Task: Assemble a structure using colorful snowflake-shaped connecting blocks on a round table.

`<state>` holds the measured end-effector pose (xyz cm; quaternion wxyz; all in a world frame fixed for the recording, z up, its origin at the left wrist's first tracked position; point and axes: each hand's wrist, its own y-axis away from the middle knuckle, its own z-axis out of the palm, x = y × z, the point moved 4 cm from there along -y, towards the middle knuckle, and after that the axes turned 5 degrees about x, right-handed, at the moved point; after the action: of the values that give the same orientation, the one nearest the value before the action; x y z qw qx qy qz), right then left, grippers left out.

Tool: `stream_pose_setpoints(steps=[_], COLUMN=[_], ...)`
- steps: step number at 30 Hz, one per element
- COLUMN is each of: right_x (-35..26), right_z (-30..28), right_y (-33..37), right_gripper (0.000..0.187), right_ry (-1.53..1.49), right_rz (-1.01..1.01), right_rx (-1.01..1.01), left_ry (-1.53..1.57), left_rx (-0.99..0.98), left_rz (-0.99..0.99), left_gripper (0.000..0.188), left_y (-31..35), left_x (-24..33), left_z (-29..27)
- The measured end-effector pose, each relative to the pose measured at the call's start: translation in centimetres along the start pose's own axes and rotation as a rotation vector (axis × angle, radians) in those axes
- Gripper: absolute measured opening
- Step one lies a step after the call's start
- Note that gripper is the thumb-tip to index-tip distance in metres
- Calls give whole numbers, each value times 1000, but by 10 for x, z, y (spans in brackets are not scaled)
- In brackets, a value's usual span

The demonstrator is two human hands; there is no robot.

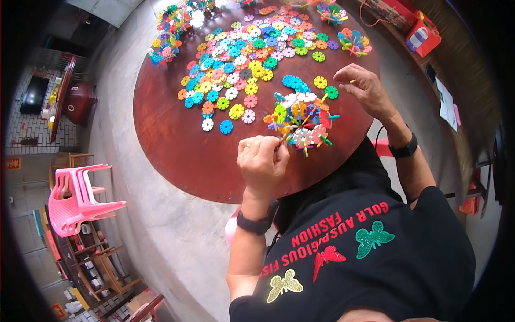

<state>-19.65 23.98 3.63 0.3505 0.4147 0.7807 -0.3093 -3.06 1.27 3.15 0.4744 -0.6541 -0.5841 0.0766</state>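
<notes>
Bowl-like assembly [302, 137] of interlocked notched discs, resting on a round brown table [182, 166] near the person's side, between 2 bare hands. Within the assembly: discs set on edge, orange, red and yellow among them; deepest part hidden by crowding. Left hand [262, 158]: fingers curled, thumb and forefinger drawn narrow on an orange-brown disc [282, 140] at the assembly's left side. Right hand [360, 88]: raised beyond the assembly's right side, fingers bent; hold, if any, impossible to tell. Just left of the right hand: 1 yellow disc [320, 82] and 1 green disc [331, 92].

At upper right, on a wooden surface: red box [429, 40], contents impossible to tell. Near the table's far right rim: smaller assembly [354, 43].

Edges and room: table rim curving below the left hand and passing beneath the right forearm; loose discs [230, 78] spread across the middle and far part; bare tabletop along the left and near sides; open grey floor [120, 118] between table and pink chairs [80, 196].
</notes>
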Motion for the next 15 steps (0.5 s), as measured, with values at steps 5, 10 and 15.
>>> stream_pose_setpoints(steps=[5,10,15], right_x=[7,49,78], right_z=[-11,-1,25], right_y=[-34,-86,-106], right_gripper=[17,15,20], right_ry=[187,402,584], right_rz=[-122,-209,-224], right_rx=[86,87,30], left_ry=[-54,-224,-12], left_rx=[7,-11,-13], left_rz=[45,145,-38], left_gripper=[13,14,14], left_y=[3,-2,-2], left_x=[3,6,1], left_z=[-3,-3,-4])
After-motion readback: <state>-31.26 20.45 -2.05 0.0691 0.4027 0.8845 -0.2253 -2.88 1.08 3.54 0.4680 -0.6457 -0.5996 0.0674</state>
